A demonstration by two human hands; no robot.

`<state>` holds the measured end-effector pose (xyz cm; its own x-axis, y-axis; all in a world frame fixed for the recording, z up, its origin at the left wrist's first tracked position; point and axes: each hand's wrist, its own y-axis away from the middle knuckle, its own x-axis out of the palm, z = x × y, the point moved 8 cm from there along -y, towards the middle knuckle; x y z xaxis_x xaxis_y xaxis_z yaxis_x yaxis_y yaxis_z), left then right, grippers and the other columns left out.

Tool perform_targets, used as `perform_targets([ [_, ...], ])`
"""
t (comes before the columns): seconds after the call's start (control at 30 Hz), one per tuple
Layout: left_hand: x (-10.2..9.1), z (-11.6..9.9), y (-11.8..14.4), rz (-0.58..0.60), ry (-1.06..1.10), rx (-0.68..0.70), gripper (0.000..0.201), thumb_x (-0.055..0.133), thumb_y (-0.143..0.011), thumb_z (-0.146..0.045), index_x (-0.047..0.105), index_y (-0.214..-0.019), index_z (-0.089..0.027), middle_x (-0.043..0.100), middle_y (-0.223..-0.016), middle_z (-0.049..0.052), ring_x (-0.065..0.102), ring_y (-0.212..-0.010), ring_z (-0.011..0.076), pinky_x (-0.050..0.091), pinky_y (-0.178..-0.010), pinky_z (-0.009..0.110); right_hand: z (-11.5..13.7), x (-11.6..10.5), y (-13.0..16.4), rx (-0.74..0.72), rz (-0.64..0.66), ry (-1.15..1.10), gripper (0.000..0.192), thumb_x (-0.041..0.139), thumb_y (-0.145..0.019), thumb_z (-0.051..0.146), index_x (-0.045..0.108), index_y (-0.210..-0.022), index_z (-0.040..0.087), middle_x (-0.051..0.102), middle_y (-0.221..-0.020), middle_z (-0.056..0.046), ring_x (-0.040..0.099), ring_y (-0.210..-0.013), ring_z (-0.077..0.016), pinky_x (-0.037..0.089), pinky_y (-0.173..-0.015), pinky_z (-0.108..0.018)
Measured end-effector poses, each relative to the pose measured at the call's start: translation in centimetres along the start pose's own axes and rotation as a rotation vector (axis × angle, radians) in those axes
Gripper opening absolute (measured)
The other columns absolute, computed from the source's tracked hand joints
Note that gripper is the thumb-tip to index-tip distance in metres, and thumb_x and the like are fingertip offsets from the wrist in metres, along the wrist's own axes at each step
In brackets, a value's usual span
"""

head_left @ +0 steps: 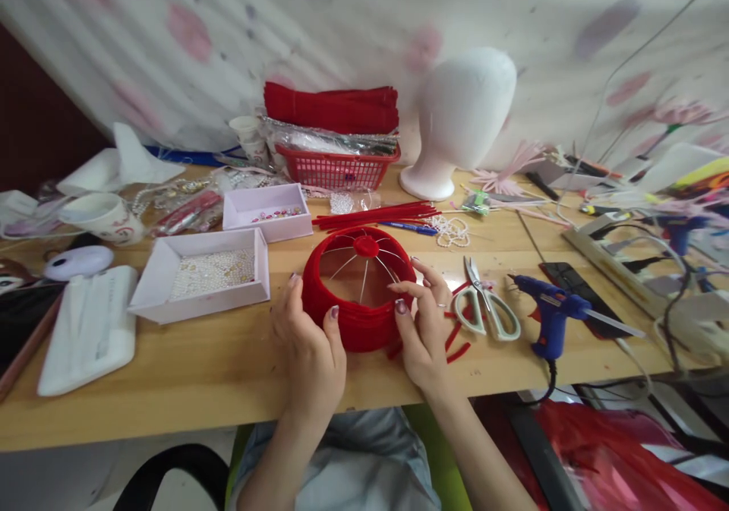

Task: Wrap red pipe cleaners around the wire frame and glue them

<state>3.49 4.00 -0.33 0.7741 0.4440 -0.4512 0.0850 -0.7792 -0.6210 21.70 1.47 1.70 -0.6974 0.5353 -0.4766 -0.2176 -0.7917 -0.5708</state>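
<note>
A dome-shaped wire frame (364, 329), its lower band wrapped in red fuzzy chenille stems, sits on the wooden table in front of me. Bare wires run from the band up to a round red centre on top. My left hand (310, 344) holds the frame's left side, thumb on the front of the band. On the right side, my right hand (424, 325) grips the band with its thumb in front and the index finger bent over the upper rim. Short red chenille pieces (457, 353) lie beside my right hand. White-handled scissors (484, 302) rest just beyond them.
A blue glue gun (550, 310) and a phone (586, 298) lie to the right, near a power strip (620, 268). Bead boxes (259, 268) stand left. Behind are red chenille stems (379, 215), a red basket (342, 169) and a white foam head (464, 116).
</note>
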Motion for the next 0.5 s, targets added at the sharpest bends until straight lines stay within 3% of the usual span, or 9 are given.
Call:
perform_targets([
  [0.1, -0.3, 0.3, -0.2, -0.027, -0.023, 0.002, 0.051, 0.046, -0.103, -0.029, 0.032, -0.149, -0.015, 0.047, -0.146, 0.023, 0.043, -0.141, 0.0323, 0.036, -0.115, 0.056, 0.1, 0.1, 0.0, -0.021, 0.037, -0.008, 0.016, 0.050, -0.100, 0.032, 0.061, -0.111, 0.029, 0.046, -0.146, -0.007, 0.039, -0.140, -0.0300, 0.029, -0.114, -0.057],
  [0.3, -1.9, 0.1, 0.5, -0.099, -0.065, 0.008, 0.040, 0.045, -0.103, -0.031, 0.041, -0.139, -0.014, 0.053, -0.138, 0.023, 0.048, -0.135, 0.0332, 0.036, -0.112, 0.058, 0.7, -0.1, -0.3, 0.001, -0.102, -0.070, 0.012, 0.055, -0.098, 0.035, 0.061, -0.102, 0.025, 0.053, -0.136, -0.011, 0.048, -0.134, -0.0292, 0.039, -0.110, -0.054],
  [0.5, -3.4, 1.6, 1.7, -0.084, -0.096, -0.007, 0.041, 0.045, -0.102, -0.036, 0.045, -0.138, -0.016, 0.055, -0.136, 0.022, 0.051, -0.131, 0.0352, 0.038, -0.109, 0.058, 4.8, 0.3, 0.1, -0.023, -0.103, -0.028, 0.030, 0.058, -0.097, 0.031, 0.061, -0.126, 0.027, 0.052, -0.145, -0.012, 0.045, -0.138, -0.0320, 0.037, -0.111, -0.058],
])
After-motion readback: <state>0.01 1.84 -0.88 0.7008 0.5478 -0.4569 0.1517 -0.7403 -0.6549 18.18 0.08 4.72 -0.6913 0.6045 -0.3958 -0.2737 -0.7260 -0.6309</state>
